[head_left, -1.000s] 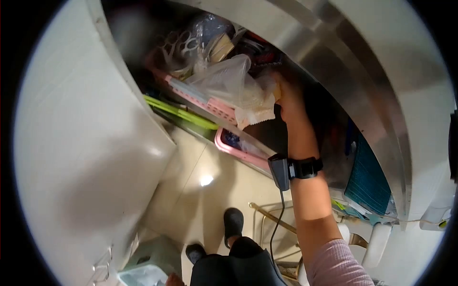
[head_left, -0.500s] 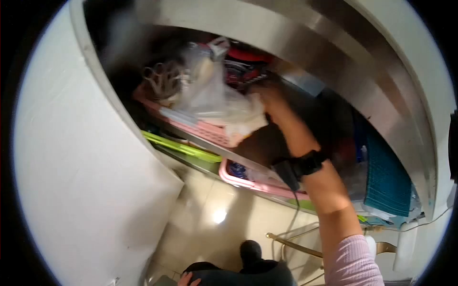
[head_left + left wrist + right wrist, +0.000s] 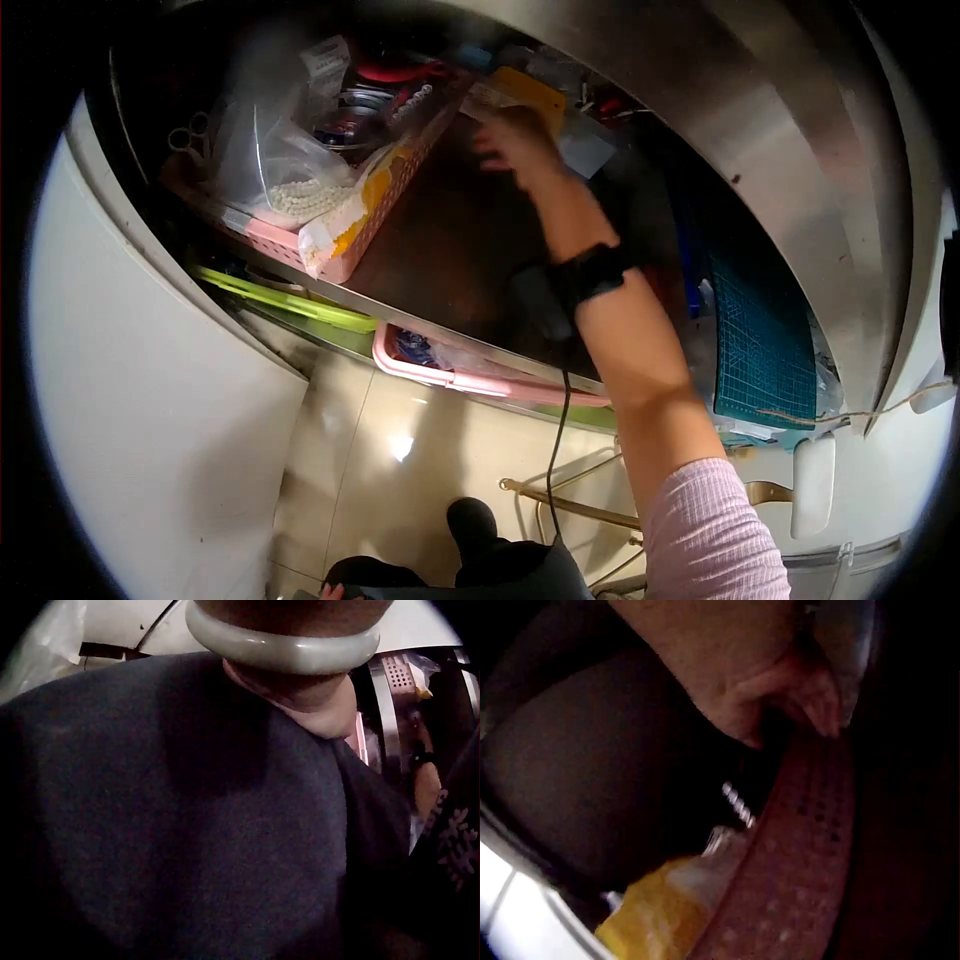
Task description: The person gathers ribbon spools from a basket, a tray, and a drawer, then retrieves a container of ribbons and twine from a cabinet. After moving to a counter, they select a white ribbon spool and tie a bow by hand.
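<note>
Fingers (image 3: 819,701) (right hand (image 3: 512,150)) beside pink basket (image 3: 810,847).

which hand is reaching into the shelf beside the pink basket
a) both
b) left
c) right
c: the right hand, with a strap on its wrist, is up in the shelf beside the pink basket, while the left hand lies low against dark clothing.
</note>
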A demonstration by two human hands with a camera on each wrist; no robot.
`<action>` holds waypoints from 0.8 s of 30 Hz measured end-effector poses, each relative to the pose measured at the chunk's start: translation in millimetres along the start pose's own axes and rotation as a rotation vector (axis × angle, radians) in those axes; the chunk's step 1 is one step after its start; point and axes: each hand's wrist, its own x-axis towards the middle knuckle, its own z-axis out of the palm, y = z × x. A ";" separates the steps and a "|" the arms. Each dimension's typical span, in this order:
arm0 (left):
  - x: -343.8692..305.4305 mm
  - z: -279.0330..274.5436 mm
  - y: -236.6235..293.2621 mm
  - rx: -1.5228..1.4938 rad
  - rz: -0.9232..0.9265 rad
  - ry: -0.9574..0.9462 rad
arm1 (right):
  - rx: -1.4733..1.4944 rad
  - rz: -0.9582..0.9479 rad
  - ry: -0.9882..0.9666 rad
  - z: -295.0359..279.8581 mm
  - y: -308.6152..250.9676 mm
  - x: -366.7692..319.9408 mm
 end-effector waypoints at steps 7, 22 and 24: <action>-8.0 1.8 -5.7 0.019 -0.015 0.041 | -0.816 -0.151 0.742 -90.5 124.7 74.7; -10.1 -3.5 -8.0 0.065 0.021 0.075 | -1.160 -0.179 0.755 -43.2 83.4 2.0; -9.4 -5.2 -9.5 0.052 0.024 0.068 | -1.152 -0.279 0.856 -30.7 82.5 -8.6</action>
